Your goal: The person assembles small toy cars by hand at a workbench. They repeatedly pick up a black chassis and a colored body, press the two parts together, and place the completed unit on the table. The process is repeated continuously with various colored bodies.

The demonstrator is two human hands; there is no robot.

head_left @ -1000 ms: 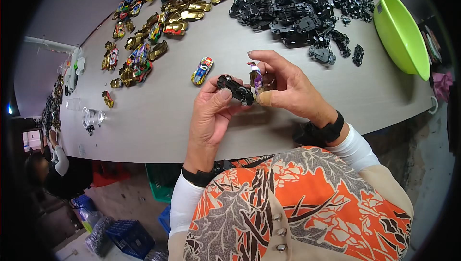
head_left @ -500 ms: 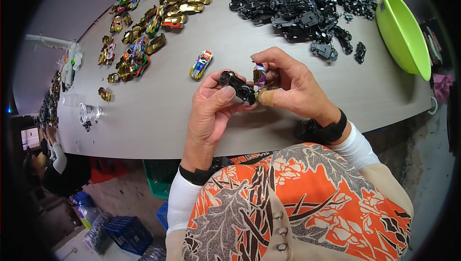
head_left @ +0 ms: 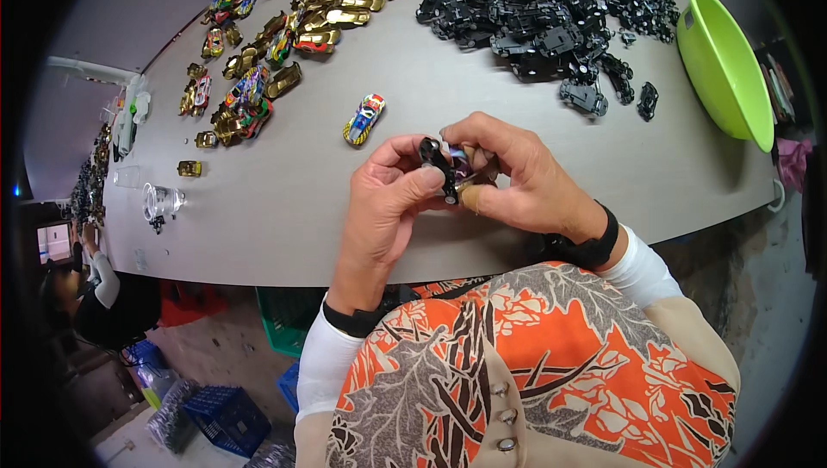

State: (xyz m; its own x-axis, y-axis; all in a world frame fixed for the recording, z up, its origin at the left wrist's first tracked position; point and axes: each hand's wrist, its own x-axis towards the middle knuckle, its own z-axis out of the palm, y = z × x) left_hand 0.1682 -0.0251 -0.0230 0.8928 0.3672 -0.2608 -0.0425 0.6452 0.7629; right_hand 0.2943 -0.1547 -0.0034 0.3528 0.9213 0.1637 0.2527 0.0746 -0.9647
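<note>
Between the fingers of my left hand (head_left: pixel 388 192) is a black toy car chassis (head_left: pixel 438 168) with small wheels, held tilted on its side. My right hand (head_left: pixel 525 171) pinches a shiny purple and gold toy car body (head_left: pixel 463 164), largely covered by the fingers. Both parts are brought face to face and seem to touch; whether they are joined I cannot tell. A tan wrap covers my right thumb. Just beyond my hands, a colourful toy car (head_left: pixel 364 120) in white, blue, red and yellow lies on the table.
Gold and multicoloured car bodies (head_left: pixel 349 17) spread over the far left of the table (head_left: pixel 293 209). A heap of black chassis (head_left: pixel 534 24) fills the far right, beside a lime green basin (head_left: pixel 724 71). A clear cup (head_left: pixel 159 201) stands at left. Another person (head_left: pixel 103 300) works at the far left.
The chassis and the body have come together, my hands closing the gap between them. My left hand has turned the chassis more upright. At left, the small gold body now lies differently.
</note>
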